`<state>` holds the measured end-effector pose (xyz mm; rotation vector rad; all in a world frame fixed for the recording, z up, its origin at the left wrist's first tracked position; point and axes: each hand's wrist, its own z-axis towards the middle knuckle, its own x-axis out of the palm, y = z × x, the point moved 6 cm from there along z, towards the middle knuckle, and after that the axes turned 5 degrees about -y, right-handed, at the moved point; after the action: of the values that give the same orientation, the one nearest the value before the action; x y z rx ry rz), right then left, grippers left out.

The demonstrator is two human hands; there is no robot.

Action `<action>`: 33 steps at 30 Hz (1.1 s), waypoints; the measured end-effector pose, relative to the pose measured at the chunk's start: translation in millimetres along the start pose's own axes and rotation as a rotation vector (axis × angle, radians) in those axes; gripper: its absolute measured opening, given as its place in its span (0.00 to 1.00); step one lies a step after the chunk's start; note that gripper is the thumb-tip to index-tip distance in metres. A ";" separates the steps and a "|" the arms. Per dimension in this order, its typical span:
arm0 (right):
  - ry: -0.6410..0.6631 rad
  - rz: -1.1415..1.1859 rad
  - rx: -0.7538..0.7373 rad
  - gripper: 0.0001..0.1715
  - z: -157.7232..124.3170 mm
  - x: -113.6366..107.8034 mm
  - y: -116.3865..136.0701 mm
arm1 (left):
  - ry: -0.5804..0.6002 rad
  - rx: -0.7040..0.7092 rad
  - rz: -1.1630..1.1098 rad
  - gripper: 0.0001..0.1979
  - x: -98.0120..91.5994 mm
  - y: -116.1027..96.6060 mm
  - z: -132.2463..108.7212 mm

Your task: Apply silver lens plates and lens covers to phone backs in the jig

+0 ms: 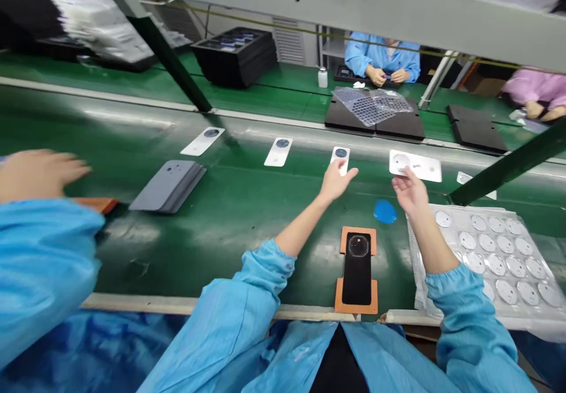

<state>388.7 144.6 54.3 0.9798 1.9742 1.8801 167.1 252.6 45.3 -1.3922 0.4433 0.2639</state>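
Observation:
My left hand [335,181] reaches out over the green conveyor belt [230,204] and its fingers touch a white phone back cover [340,158] lying flat there. My right hand [409,191] is shut on another white cover [415,165] with a round camera hole, gripping its near edge just above the belt. Close to me an orange jig [357,270] with a black insert lies on the belt. A small blue disc [385,211] sits between the jig and my right hand.
Two more white covers [278,151] lie further left on the belt, beside a grey stack of covers [170,185]. A clear tray of round lenses [490,251] is at my right. A co-worker's hand [39,172] and blue sleeve are at left; people work across the line.

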 end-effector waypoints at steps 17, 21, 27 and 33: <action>-0.271 -1.067 -0.153 0.18 -19.4 -206.4 31.2 | 0.003 -0.432 0.271 0.49 51.8 61.2 123.9; -0.260 -1.208 -0.137 0.27 -2.6 -220.9 24.4 | -0.042 -0.448 0.153 0.40 40.0 60.4 117.8; -0.230 -1.257 -0.174 0.23 9.5 -212.3 26.2 | -0.118 -0.325 -0.239 0.17 8.1 41.7 100.6; -0.178 -1.089 -0.264 0.15 -37.8 -183.8 43.8 | -0.230 -0.283 -0.914 0.13 -79.1 30.3 42.8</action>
<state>516.0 0.0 52.2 -0.0637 1.5555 1.2794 89.8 306.1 58.9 -1.6752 -0.4518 -0.2740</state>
